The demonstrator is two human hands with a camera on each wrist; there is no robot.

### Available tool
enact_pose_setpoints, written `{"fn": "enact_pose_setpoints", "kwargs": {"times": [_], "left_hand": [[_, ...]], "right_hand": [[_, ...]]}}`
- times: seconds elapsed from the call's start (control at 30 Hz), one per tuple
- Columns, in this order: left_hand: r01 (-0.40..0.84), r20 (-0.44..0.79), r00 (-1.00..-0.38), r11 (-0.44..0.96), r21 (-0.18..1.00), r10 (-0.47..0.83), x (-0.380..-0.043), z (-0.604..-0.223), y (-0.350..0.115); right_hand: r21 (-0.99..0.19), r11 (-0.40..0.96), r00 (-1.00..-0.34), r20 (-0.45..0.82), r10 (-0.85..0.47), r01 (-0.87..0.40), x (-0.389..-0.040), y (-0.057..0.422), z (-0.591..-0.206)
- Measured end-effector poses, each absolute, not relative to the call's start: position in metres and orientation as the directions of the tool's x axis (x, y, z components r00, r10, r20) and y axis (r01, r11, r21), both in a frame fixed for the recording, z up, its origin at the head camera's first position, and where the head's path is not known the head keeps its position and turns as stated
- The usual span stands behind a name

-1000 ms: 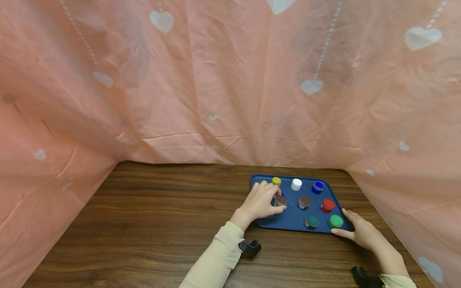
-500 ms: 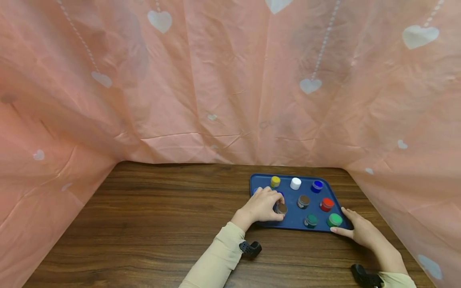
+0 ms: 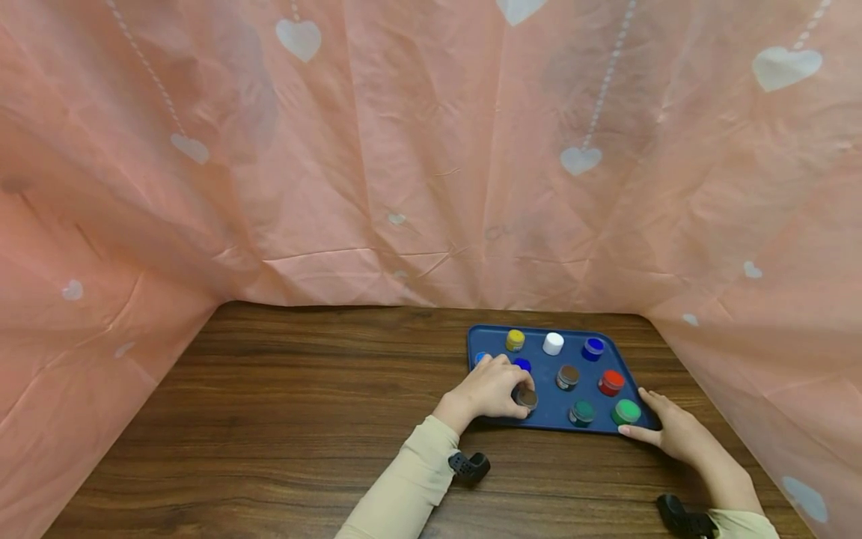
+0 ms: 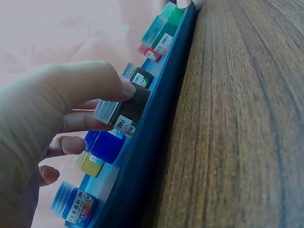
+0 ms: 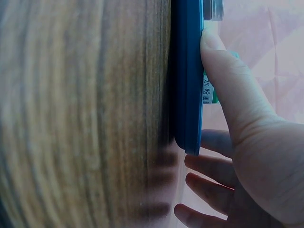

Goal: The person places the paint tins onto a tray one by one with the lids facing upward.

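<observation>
My left hand (image 3: 490, 389) pinches a dark brown paint jar (image 4: 137, 102) with a clear lid between thumb and fingers, close over the front left part of a blue tray (image 3: 547, 378). A dark blue jar (image 4: 107, 146) and a light blue jar (image 4: 78, 209) stand near its fingers. My right hand (image 3: 682, 436) rests at the tray's front right corner, its thumb on the front rim and its fingers extended along the right side. A light green jar (image 3: 627, 411) stands just inside that corner.
Also on the tray are a yellow jar (image 3: 515, 340), a white jar (image 3: 553, 343), a blue jar (image 3: 593, 348), a second brown jar (image 3: 567, 377), a red jar (image 3: 611, 382) and a dark green jar (image 3: 581, 413). A pink curtain (image 3: 417, 180) borders the wooden table (image 3: 283, 419).
My left hand has moved the brown jar toward the tray's front edge, uncovering the dark blue and light blue jars behind it. My right hand has stayed at the tray's corner.
</observation>
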State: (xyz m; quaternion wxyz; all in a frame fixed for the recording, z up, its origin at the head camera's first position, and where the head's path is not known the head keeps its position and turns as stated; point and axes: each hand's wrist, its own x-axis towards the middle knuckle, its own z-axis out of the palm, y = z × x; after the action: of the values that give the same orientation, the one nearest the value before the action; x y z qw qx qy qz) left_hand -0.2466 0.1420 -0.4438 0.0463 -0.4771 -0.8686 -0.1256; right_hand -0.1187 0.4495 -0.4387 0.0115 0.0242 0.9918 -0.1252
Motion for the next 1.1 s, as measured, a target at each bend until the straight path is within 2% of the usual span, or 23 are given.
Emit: {"fn": "enact_pose_setpoints", "kwargs": {"times": [0.47,0.8,1.1], "left_hand": [[0.832,0.181,-0.550,0.514,0.210,0.815,-0.245,-0.442,0.140],[0.843,0.288,-0.538,0.501,0.195,0.792,-0.246,-0.434,0.125],[0.840,0.392,-0.538,0.517,0.167,0.747,-0.245,-0.428,0.090]], "right_hand": [[-0.255,0.966,-0.998,-0.034,0.045,0.052,-0.118,0.450,-0.440],[-0.261,0.964,-0.999,-0.038,0.038,0.046,-0.119,0.450,-0.438],[-0.265,0.963,-0.997,-0.066,0.042,0.058,-0.120,0.450,-0.437]]}}
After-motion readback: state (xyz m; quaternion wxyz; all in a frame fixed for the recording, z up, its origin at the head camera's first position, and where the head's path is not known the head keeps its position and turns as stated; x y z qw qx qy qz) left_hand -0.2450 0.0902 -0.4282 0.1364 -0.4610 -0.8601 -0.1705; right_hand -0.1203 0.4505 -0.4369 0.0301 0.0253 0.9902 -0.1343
